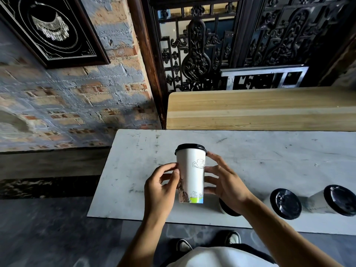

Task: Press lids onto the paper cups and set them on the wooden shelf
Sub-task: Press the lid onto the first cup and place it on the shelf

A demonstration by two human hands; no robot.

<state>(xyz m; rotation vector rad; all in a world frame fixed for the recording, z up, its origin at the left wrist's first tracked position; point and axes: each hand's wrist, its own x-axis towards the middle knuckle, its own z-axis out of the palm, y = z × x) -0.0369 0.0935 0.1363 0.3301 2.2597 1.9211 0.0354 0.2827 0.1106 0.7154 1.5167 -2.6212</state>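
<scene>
A tall white paper cup (191, 176) with printed drawings and a black lid (190, 147) pressed on its rim is held above the grey table (269, 162). My left hand (161, 187) grips its left side and my right hand (225, 182) grips its right side, fingertips near the lid. Two more lidded cups (286, 204) (335, 203) stand at the table's right front. Another cup (225, 209) stands mostly hidden under my right wrist. The light wooden shelf (260, 108) runs behind the table, bare where it shows.
A brick wall with a framed black picture (52, 29) stands at the left. Dark carved wooden screens (202, 51) rise behind the shelf. The table's left edge drops to a dark stone floor (48, 228). My shoes (233, 237) show below the table's front edge.
</scene>
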